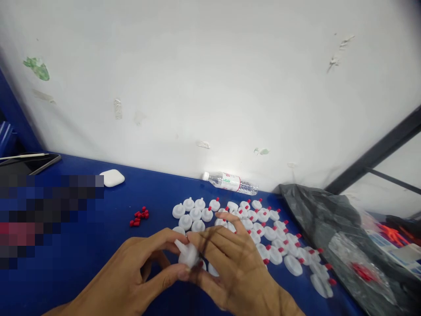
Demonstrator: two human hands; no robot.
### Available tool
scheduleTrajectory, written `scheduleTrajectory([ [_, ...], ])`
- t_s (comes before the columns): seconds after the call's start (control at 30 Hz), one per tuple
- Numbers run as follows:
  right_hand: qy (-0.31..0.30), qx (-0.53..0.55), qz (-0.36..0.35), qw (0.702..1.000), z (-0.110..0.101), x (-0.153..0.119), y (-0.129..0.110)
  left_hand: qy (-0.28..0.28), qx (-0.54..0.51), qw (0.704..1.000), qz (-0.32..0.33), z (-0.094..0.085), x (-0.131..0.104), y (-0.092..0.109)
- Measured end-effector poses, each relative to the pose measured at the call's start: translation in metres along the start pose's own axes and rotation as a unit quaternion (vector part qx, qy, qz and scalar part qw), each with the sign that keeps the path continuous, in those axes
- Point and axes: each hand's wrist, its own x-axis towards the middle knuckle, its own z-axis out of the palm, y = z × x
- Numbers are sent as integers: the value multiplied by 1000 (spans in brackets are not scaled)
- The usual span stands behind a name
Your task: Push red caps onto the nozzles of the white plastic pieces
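Observation:
Near the front of the blue table, my left hand (140, 265) pinches a white nozzle cap (187, 255) between thumb and fingers. Its thin spout tilts up to the left and shows no red tip. My right hand (235, 259) closes on the same cap from the other side, its fingertips partly hidden. Beyond my hands stand several white nozzle caps (185, 222) with bare spouts. To the right spread many more white caps (275, 255) with red tips, some lying tilted. A small pile of loose red tips (143, 214) lies to the left.
A clear plastic bottle (230, 181) lies along the white wall. A white rounded case (112, 177) and a dark tablet-like device (31, 164) rest at the left. On the right, a grey plastic bag (305, 206) lies beside a transparent bag (363, 270) with red pieces.

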Motion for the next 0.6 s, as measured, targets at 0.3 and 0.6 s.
scheduleTrajectory([
  [0.3,41,-37,46,997,1,-1,1,120,369,910,149,-50,32,-29],
  [0.6,26,-28,46,998,6,-3,4,61,559,822,88,-49,30,-47],
])
